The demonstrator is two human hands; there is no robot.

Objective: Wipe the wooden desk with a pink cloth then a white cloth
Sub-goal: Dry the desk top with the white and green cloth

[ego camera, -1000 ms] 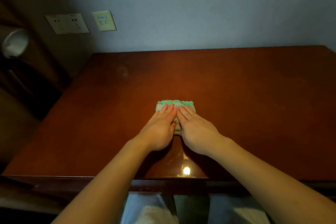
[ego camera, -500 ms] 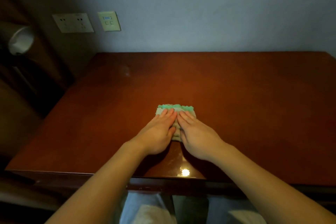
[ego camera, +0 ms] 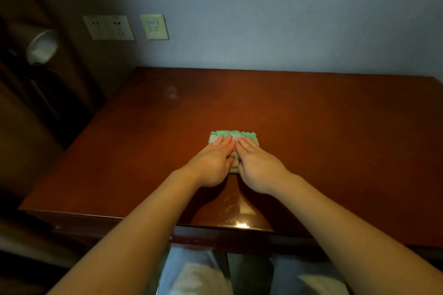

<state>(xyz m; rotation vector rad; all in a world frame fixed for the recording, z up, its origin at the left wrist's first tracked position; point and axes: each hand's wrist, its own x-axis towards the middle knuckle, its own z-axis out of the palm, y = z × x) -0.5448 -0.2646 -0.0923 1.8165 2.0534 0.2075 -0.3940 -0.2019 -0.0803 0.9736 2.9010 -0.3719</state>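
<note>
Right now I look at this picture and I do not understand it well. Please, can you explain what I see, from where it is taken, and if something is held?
There is no machine here. A person wears one camera on the head, so the picture looks forward and down at their own arms. The left hand and right hand lie flat, side by side, on a folded pale cloth with a green edge, pressing it onto the wooden desk. Nothing is held in a grip: the fingers are straight. On the wall behind are sockets.
</note>
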